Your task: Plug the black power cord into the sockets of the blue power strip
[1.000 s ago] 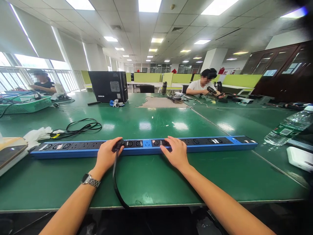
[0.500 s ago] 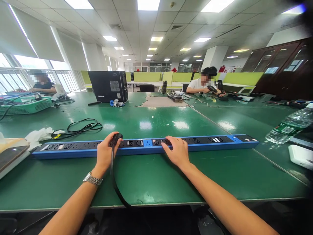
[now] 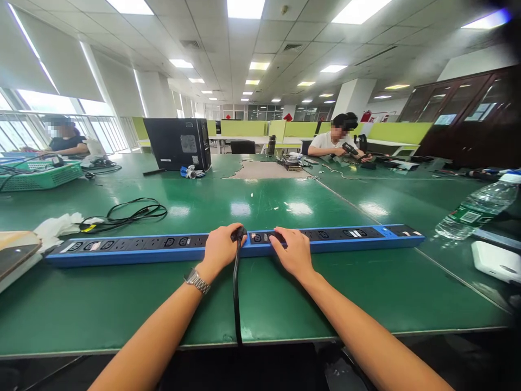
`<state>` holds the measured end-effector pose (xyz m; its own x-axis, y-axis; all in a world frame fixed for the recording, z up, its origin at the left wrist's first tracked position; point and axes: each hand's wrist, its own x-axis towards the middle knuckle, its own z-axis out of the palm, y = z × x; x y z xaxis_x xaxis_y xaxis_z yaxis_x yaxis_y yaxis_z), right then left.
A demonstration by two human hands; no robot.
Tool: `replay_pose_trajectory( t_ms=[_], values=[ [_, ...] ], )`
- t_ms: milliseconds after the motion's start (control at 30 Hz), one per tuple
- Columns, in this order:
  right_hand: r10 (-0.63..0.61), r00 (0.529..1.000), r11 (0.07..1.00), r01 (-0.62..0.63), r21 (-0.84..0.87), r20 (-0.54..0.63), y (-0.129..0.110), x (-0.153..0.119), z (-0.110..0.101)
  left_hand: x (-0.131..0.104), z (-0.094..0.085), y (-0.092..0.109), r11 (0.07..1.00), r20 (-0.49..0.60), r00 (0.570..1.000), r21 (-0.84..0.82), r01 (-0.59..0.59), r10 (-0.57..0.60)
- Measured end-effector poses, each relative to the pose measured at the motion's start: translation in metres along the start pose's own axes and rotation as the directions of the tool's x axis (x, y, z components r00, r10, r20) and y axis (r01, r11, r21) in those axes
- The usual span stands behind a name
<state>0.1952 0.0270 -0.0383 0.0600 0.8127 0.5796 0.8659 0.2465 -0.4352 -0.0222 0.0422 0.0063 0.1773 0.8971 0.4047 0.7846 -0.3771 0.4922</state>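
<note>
A blue power strip is laid from nine to three o'clock, touched by the half-open, loosely curled right hand; a plug is gripped by the left hand. Beyond, at eleven, a computer case is seen.

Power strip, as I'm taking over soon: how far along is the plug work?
The power strip already lies across the table. The left hand holds the black plug at the strip's sockets; the right hand is on the strip. Seating the plug may be left: that hand hides its contact.
</note>
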Motion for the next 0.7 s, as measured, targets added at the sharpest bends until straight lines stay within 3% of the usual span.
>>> replay_pose_trajectory(
  t_ms=[100, 233, 433, 600, 700],
  values=[
    [-0.009, 1.0, 1.0, 0.009, 0.009, -0.01, 0.001, 0.0, 0.001, 0.002, -0.003, 0.002, 0.995, 0.055, 0.998, 0.089, -0.049, 0.044],
    [-0.026, 0.999, 1.0, 0.026, -0.008, -0.023, -0.002, -0.002, 0.002, -0.004, 0.004, 0.0, 0.976, 0.015, 0.988, 0.153, -0.155, 0.155],
    [-0.117, 0.992, 0.993, 0.116, -0.011, -0.037, -0.022, -0.004, 0.005, -0.015, 0.013, -0.003, 0.952, 0.033, 0.974, 0.207, -0.226, 0.224],
    [-0.238, 0.97, 0.97, 0.235, 0.063, 0.052, -0.053, 0.007, 0.017, -0.017, 0.014, -0.003, 0.949, -0.038, 0.994, 0.303, -0.088, 0.104],
    [-0.192, 0.98, 0.98, 0.189, 0.061, 0.058, -0.064, 0.013, 0.027, -0.016, 0.014, -0.005, 0.943, -0.023, 0.994, 0.32, -0.09, 0.103]
  ],
)
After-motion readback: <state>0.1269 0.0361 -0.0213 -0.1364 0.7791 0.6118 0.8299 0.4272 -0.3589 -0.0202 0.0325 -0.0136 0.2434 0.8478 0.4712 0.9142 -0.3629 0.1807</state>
